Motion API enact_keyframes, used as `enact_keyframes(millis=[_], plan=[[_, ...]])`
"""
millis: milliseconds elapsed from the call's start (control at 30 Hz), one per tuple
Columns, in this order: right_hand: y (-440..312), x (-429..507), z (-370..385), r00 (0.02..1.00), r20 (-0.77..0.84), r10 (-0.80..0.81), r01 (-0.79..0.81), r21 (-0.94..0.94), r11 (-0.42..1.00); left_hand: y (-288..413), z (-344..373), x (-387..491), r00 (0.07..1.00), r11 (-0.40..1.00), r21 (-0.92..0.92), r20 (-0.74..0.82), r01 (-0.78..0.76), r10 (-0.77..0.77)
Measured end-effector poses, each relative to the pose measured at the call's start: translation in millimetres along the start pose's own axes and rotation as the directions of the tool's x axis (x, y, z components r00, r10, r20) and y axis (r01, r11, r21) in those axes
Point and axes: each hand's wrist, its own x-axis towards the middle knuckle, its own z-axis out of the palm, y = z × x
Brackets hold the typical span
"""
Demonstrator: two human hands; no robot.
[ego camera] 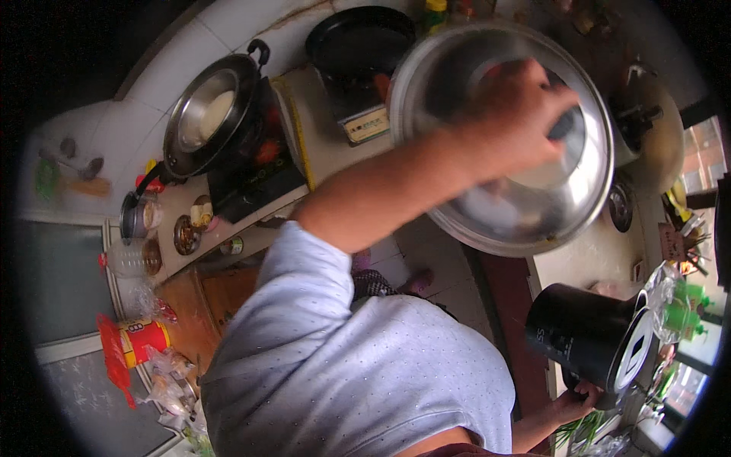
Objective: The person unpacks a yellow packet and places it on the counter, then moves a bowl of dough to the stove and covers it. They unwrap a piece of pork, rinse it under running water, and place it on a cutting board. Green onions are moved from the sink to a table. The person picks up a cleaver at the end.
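My left hand [525, 114] is raised before me and grips the dark knob [562, 125] of a large, shiny metal lid [591, 188]. Both hand and lid are somewhat blurred. At the lower right, my right hand [577, 403] is closed around the handle of a black kettle [577, 331], which appears tilted in this bent view. The kettle bears pale writing on its side and has a light round end. My left forearm and the lid hide part of the worktop and whatever lies behind them.
On the left, a wok [177, 154] with a pale round item inside sits over a black induction cooker [257, 183]. A dark frying pan [360, 43] stands further back. Bottles, plastic bags [165, 377] and a red-and-yellow container [143, 343] line the left; green bottles [694, 311] stand near the window.
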Motion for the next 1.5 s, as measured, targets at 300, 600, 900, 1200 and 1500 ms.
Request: enact_keyframes(millis=[300, 600, 900, 1200, 1500], plan=[[-13.5, -37.9, 106.1, 0.978, 0.198, 0.063, -0.102, 0.193, 0.976, -138.7, -294.2, -91.4, 0.893, 0.855, 0.258, -0.13, 0.449, -0.43], [-7.1, -85.5, 176.9, 0.952, 0.292, 0.087, -0.164, 0.251, 0.954, -300.7, -431.7, -196.4, 0.671, 0.554, 0.395, -0.288, 0.733, -0.683], [-18.8, -119.8, 199.8, 0.964, 0.253, 0.081, -0.138, 0.213, 0.967, -341.1, -425.9, -227.1, 0.546, 0.517, 0.176, -0.252, 0.838, -0.799], [-21.5, -137.0, 217.4, 0.949, 0.297, 0.103, -0.184, 0.26, 0.948, -340.7, -415.4, -219.5, 0.551, 0.528, 0.162, -0.184, 0.834, -0.814], [-22.1, -146.3, 215.9, 0.939, 0.326, 0.11, -0.191, 0.227, 0.955, -348.6, -415.8, -218.3, 0.531, 0.484, 0.261, -0.153, 0.835, -0.834]])
